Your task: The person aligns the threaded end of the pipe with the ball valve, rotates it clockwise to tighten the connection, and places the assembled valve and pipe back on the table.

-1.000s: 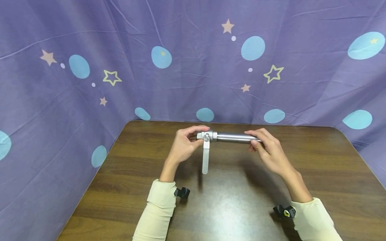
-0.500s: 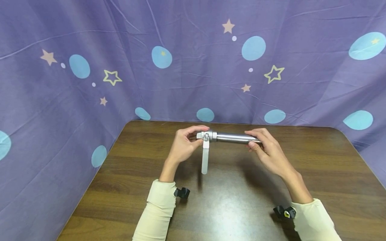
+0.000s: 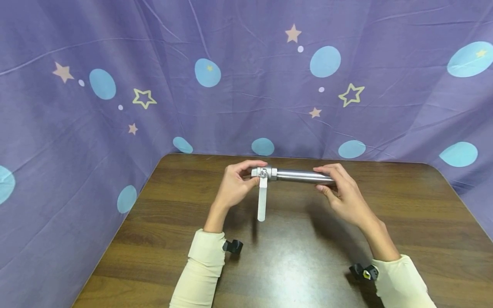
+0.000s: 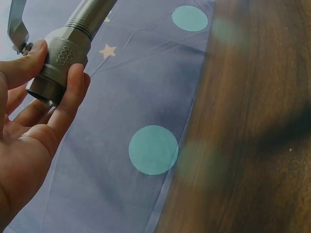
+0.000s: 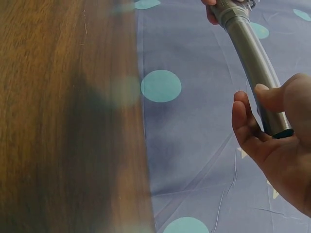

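1. We see a metal pipe (image 3: 304,176) with a valve (image 3: 264,173) screwed on one end, held in the air above the bench (image 3: 292,256), clear of its top.
2. Left hand (image 3: 235,184): fingers and thumb curled round the valve body; the left wrist view shows thumb on top, fingers underneath, open end of the valve facing the palm.
3. Right hand (image 3: 340,188): fingers curled round the far end of the pipe, thumb beneath. In the right wrist view the grip looks loose, with the fingertips (image 5: 241,109) beside the tube and the palm cupped under the end.
4. Long axis runs straight from hand to hand, roughly level, across the front of the body.
5. The valve sits at the left-hand end, so the left hand is nearer to it; the right hand has only plain tube.
6. The valve's white handle (image 3: 262,199) hangs down from the valve, crosswise to the pipe, just beside the left thumb and toward the person. No finger is on it.
7. Purple curtain (image 3: 115,107) behind and to both sides of the hands.
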`<action>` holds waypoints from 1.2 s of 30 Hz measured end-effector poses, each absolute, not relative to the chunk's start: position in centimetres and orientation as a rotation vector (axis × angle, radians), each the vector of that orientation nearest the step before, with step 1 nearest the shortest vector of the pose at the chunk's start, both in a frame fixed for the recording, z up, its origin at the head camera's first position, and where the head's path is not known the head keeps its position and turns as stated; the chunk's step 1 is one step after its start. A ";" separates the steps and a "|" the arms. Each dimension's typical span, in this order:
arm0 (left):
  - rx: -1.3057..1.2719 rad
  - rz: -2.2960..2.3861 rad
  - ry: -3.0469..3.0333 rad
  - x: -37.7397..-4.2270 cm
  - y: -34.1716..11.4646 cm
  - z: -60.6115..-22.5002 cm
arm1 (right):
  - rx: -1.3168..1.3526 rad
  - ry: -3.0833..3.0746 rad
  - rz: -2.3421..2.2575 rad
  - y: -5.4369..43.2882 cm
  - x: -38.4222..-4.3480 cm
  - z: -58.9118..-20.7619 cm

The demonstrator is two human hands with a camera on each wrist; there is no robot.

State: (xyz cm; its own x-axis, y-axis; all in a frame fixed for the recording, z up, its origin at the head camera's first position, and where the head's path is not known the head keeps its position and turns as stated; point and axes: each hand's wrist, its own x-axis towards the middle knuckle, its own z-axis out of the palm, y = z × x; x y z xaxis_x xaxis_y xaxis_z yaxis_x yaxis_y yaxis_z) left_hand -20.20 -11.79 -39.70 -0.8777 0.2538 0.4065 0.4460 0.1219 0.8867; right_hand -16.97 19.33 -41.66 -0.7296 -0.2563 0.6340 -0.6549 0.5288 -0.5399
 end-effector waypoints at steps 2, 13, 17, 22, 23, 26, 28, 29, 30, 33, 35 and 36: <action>-0.707 -1.862 -2.229 -20.2 -11.8 -39.7 | 0.740 -2.283 1.094 19.3 -17.0 -41.6; -0.717 -1.843 -2.236 -20.3 -11.8 -39.8 | 0.759 -2.264 1.094 19.4 -17.0 -41.7; -0.721 -1.838 -2.237 -20.3 -11.8 -39.8 | 0.757 -2.270 1.105 19.5 -17.0 -41.7; -0.725 -1.817 -2.240 -20.3 -11.8 -39.8 | 0.758 -2.281 1.132 19.5 -17.1 -41.6; -0.725 -1.815 -2.239 -20.3 -11.8 -39.8 | 0.759 -2.284 1.144 19.5 -17.1 -41.6; -0.720 -1.823 -2.241 -20.2 -11.8 -39.7 | 0.771 -2.292 1.205 19.5 -17.2 -41.7; -0.718 -1.837 -2.239 -20.2 -11.8 -39.7 | 0.774 -2.298 1.241 19.5 -17.2 -41.7; -0.717 -1.841 -2.238 -20.2 -11.7 -39.7 | 0.774 -2.302 1.255 19.5 -17.2 -41.7; -0.717 -1.844 -2.239 -20.2 -11.7 -39.7 | 0.772 -2.304 1.265 19.5 -17.2 -41.8; -0.722 -1.844 -2.238 -20.2 -11.7 -39.8 | 0.763 -2.314 1.266 19.6 -17.2 -41.8; -0.727 -1.843 -2.237 -20.3 -11.7 -39.9 | 0.762 -2.319 1.255 19.7 -17.2 -41.9; -0.730 -1.845 -2.235 -20.3 -11.7 -39.9 | 0.762 -2.320 1.250 19.7 -17.2 -41.9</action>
State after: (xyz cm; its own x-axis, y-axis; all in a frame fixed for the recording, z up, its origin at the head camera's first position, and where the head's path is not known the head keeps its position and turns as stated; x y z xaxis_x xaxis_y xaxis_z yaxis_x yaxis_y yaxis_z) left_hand -20.29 -11.65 -39.88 -0.8695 0.2692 0.4141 0.4576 0.1236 0.8805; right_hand -17.24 19.70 -41.91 -0.7731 -0.2749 0.5716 -0.6286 0.4527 -0.6325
